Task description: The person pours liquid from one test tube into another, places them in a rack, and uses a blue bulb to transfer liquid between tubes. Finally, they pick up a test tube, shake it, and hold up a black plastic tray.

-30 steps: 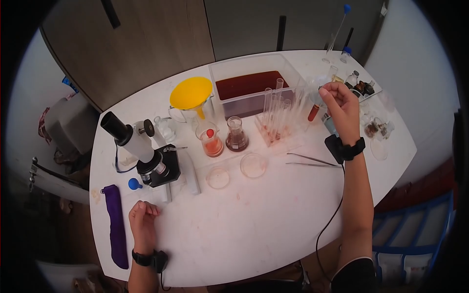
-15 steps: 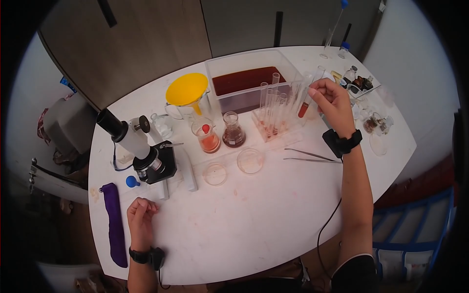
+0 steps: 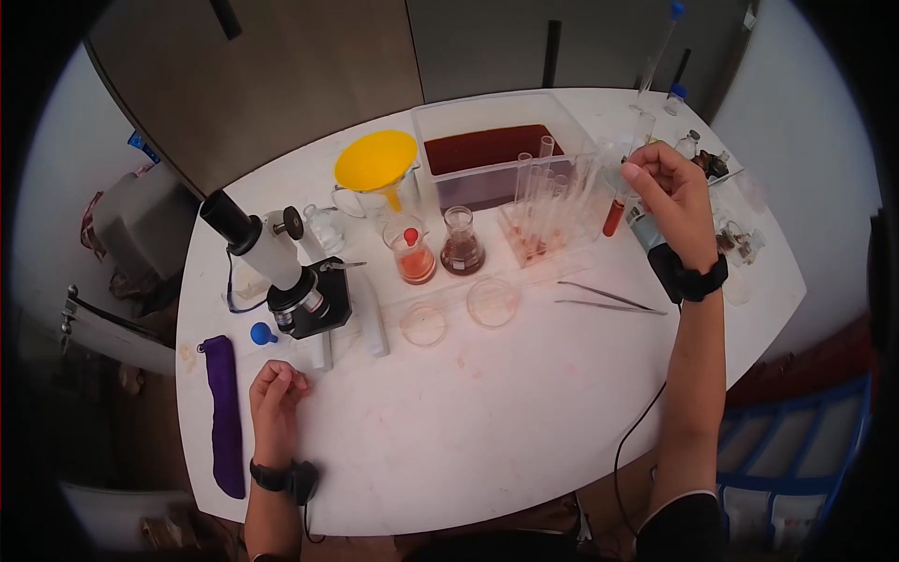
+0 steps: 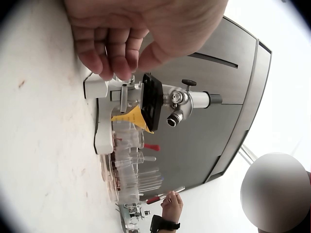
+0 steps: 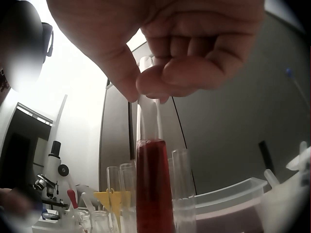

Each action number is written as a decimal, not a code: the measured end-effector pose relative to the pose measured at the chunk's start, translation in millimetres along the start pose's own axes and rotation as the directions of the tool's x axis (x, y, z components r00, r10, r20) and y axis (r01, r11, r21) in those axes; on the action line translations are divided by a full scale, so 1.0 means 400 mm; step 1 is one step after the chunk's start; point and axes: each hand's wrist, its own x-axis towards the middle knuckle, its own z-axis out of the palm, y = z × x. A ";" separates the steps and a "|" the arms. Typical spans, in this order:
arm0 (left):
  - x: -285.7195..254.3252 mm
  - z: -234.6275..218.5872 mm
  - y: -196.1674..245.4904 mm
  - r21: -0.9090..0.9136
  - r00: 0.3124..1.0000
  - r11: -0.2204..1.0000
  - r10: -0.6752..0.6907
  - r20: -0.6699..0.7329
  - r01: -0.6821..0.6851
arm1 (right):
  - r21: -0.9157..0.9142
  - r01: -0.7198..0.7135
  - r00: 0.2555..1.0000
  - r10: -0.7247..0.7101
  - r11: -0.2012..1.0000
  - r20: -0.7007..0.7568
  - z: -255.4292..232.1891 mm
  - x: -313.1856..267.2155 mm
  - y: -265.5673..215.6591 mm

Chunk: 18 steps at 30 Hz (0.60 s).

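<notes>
My right hand (image 3: pixel 670 201) pinches a glass test tube (image 5: pixel 154 187) between thumb and fingers at its upper part. Red liquid fills the tube's lower part; in the head view the tube leans, its top to the right. It is held up just right of a clear rack (image 3: pixel 524 248) with several test tubes (image 3: pixel 548 187) in it. Near the front left, my left hand (image 3: pixel 278 398) is by the table surface with loosely curled fingers and nothing in them. The microscope (image 3: pixel 272 267) stands just beyond it.
A yellow funnel (image 3: pixel 376 159), a beaker of orange-red liquid (image 3: pixel 416 265), a flask of dark liquid (image 3: pixel 463 251) and a plastic tub of dark red liquid (image 3: pixel 506 192) stand behind. Petri dishes (image 3: pixel 493 303) and tweezers (image 3: pixel 613 298) lie midway. A purple pouch (image 3: pixel 223 421) lies left.
The right hand shifted slightly left toward the rack with the test tube, then back right. The tube's upper end now shows above the fingers. The left hand has stayed in place.
</notes>
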 end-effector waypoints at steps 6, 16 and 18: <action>-0.001 0.001 -0.009 0.021 1.000 0.999 0.026 0.008 -0.026 | -0.023 0.109 0.994 -0.108 0.994 0.021 -0.004 -0.037 -0.087; 0.003 -0.004 -0.020 0.036 0.998 0.998 0.050 0.030 -0.051 | 0.045 0.221 0.974 -0.219 0.974 -0.061 -0.016 -0.049 -0.129; 0.000 0.000 -0.015 0.033 0.999 0.999 0.042 0.006 -0.042 | 0.024 0.242 0.967 -0.240 0.970 -0.084 -0.017 -0.046 -0.124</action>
